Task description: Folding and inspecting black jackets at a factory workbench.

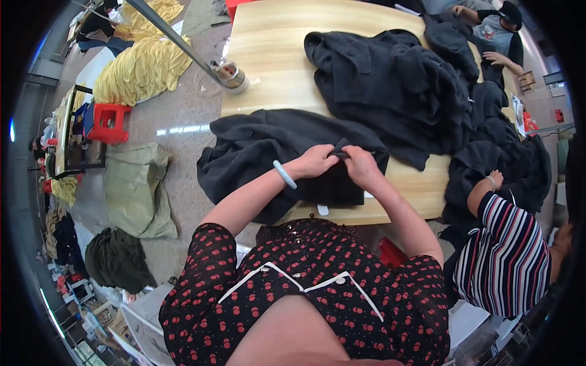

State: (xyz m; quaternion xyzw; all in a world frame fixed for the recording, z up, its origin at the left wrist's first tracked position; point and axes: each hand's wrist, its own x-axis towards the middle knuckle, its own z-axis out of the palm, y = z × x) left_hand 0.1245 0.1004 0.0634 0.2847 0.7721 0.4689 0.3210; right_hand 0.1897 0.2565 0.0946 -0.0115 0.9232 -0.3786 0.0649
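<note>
A dark grey coat (274,137) lies spread and rumpled across the near edge of the wooden table, part of it hanging over the left side. My left hand (314,161), with a pale bangle at the wrist, pinches a fold of this coat. Close beside it, my right hand (361,166) grips the same raised bit of cloth, the fingertips of both hands nearly meeting. What part of the coat is pinched is too small to make out. A small white tag (323,210) shows at the coat's lower edge.
More dark coats (390,79) are heaped on the table (268,36) beyond my hands. A metal pole and a round container (231,76) stand at its left edge. One person in a striped top (503,256) handles dark cloth at right; another works far right. A red stool (110,122) stands left.
</note>
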